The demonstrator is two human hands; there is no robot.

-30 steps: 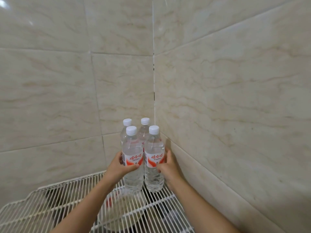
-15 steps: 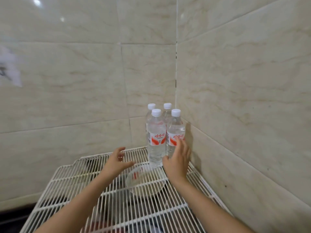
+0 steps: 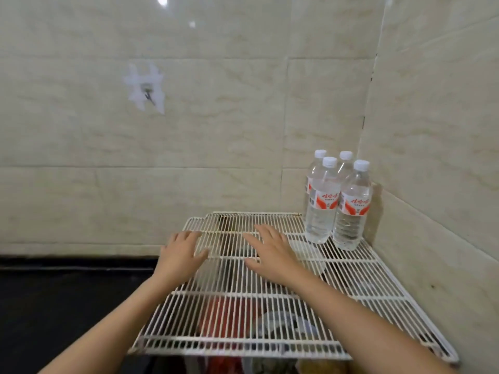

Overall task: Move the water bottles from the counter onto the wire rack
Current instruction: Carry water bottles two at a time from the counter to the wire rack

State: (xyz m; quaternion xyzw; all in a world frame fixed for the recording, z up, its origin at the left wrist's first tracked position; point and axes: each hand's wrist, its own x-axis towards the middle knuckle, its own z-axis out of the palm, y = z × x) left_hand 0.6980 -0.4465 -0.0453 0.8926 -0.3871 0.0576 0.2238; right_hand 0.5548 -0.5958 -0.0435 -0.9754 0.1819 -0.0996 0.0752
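Several clear water bottles (image 3: 337, 201) with white caps and red-and-white labels stand upright together in the far right corner of the white wire rack (image 3: 351, 279), against the tiled walls. My left hand (image 3: 181, 253) hovers over the rack's left part with fingers spread and holds nothing. My right hand (image 3: 270, 252) is over the rack's middle, fingers straight, empty, a short way left of the bottles.
Beige tiled walls close the rack in behind and on the right. A small metal wall hook (image 3: 147, 93) on white adhesive sits on the back wall. A dark counter (image 3: 67, 306) lies to the left. Blurred red and other items (image 3: 229, 319) show beneath the rack.
Both hands let go of the front two bottles and drew back to the left over the rack. The view swung left, so the bottles now sit at the right.
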